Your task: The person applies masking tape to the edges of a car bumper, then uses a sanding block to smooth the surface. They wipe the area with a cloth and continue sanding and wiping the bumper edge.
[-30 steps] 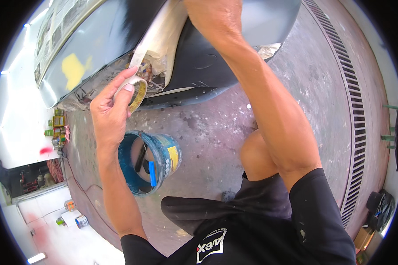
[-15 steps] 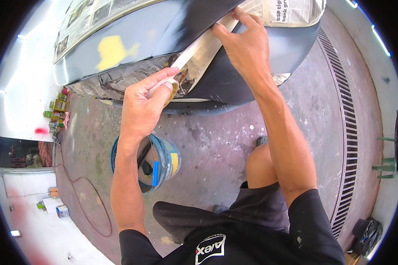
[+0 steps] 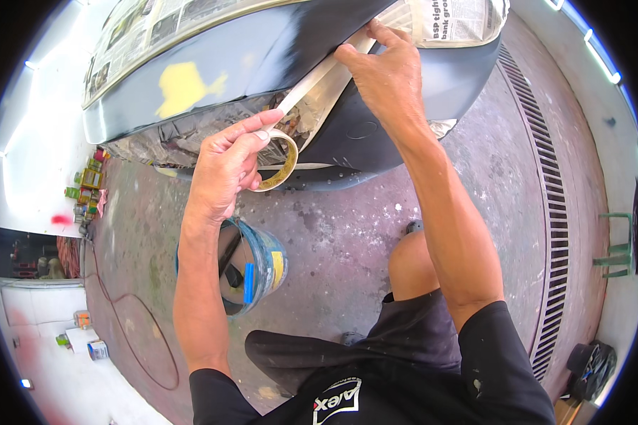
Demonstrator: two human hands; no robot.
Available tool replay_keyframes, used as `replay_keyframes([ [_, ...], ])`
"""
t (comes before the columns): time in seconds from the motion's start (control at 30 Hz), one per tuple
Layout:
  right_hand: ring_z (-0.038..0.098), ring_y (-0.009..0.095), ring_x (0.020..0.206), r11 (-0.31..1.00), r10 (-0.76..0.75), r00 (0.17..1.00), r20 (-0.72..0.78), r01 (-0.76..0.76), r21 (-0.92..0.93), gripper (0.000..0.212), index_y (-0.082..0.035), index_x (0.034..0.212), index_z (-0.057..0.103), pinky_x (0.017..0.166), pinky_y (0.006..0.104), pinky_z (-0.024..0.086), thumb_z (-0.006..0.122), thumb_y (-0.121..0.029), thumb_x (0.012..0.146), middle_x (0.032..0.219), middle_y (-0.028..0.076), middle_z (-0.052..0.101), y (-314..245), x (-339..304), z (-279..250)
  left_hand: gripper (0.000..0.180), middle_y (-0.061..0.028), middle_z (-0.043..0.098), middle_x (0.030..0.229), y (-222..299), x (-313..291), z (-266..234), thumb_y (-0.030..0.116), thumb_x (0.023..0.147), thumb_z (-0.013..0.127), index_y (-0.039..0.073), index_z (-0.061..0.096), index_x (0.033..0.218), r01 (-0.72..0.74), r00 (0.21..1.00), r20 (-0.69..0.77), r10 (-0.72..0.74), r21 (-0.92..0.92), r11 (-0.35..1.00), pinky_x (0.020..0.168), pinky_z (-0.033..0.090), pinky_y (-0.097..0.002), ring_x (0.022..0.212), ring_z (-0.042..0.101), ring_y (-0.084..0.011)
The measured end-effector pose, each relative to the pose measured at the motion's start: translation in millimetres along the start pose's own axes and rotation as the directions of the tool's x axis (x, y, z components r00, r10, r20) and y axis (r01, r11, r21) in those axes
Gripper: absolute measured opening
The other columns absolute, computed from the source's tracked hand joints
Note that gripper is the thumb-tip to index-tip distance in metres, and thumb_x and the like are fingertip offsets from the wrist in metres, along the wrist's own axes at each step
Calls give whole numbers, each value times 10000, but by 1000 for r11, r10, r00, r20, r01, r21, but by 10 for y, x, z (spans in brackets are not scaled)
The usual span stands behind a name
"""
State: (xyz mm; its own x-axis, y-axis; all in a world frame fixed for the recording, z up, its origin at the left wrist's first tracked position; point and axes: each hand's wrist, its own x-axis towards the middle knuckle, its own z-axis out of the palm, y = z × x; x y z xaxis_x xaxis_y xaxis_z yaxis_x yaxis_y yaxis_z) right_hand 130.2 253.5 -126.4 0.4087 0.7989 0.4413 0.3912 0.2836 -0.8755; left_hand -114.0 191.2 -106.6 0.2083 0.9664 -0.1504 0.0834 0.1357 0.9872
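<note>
A roll of masking tape (image 3: 290,161) hangs at my left hand (image 3: 223,166), whose thumb and fingers pinch it near where the strip leaves the roll. From there a pale strip of tape (image 3: 307,87) stretches up and right along the panel edge to my right hand (image 3: 390,74). My right thumb and fingertips press on the strip's far end, against the car panel. The grey and black car body panel (image 3: 255,67) has a yellow filler patch (image 3: 184,88). Crumpled newspaper (image 3: 184,134) covers the gap below its edge.
A blue bucket (image 3: 269,248) holding a dark tool and a blue piece stands below my left forearm. A hose (image 3: 145,304) lies on the floor at left, near several cans (image 3: 88,180). A floor grate (image 3: 554,212) runs along the right, with a green chair (image 3: 617,248) beyond.
The tape roll has swung from edge-on under my left fingers to showing its open ring. My left fingers have shifted on it. My right hand stays at the strip's far end.
</note>
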Motion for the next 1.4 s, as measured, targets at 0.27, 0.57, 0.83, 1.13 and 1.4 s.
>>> replay_keyframes([
  [0.27, 593, 308, 1382, 999, 15, 1000, 7, -15, 29, 669, 94, 1404, 669, 1151, 401, 475, 806, -248, 846, 1487, 215, 602, -56, -25, 11, 413, 128, 360, 567, 1, 21, -60, 143, 1016, 615, 37, 711, 1404, 29, 998, 58, -25, -75, 997, 481, 390, -232, 442, 293, -8],
  [0.57, 624, 290, 1323, 1000, 12, 1000, 1, -12, -10, 621, 43, 1390, 703, 1106, 398, 508, 804, -249, 851, 1429, 192, 622, -61, -21, 4, 399, 125, 365, 566, 13, 53, -104, 146, 1015, 621, 45, 724, 1388, 22, 998, 63, -19, -49, 999, 475, 380, -227, 437, 296, -11],
  [0.83, 614, 309, 1341, 998, -46, 998, -53, 43, -55, 663, 39, 1409, 693, 1092, 417, 516, 808, -332, 872, 1466, 192, 605, 62, -44, 49, 388, 132, 450, 621, -63, 78, -101, 131, 1018, 653, 57, 741, 1388, -69, 998, 14, 69, 86, 994, 489, 361, -220, 488, 335, 5],
  [1.13, 721, 422, 1145, 955, -87, 995, 53, 99, -278, 729, 22, 1444, 658, 985, 510, 573, 780, -430, 884, 1519, 211, 533, 8, -239, 2, 379, 103, 573, 722, -38, 37, 137, 127, 990, 643, 70, 785, 1337, -122, 974, -133, 183, 372, 920, 538, 341, -223, 605, 415, 9],
  [1.4, 699, 428, 1207, 899, -51, 979, 198, 132, -418, 1263, 138, 1552, 446, 1000, 486, 584, 901, -670, 695, 1604, 320, 376, -228, -391, 66, 393, 113, 519, 688, -76, 53, 191, 130, 986, 627, 80, 785, 1342, -158, 955, -150, 257, 475, 865, 544, 323, -218, 611, 405, 10],
])
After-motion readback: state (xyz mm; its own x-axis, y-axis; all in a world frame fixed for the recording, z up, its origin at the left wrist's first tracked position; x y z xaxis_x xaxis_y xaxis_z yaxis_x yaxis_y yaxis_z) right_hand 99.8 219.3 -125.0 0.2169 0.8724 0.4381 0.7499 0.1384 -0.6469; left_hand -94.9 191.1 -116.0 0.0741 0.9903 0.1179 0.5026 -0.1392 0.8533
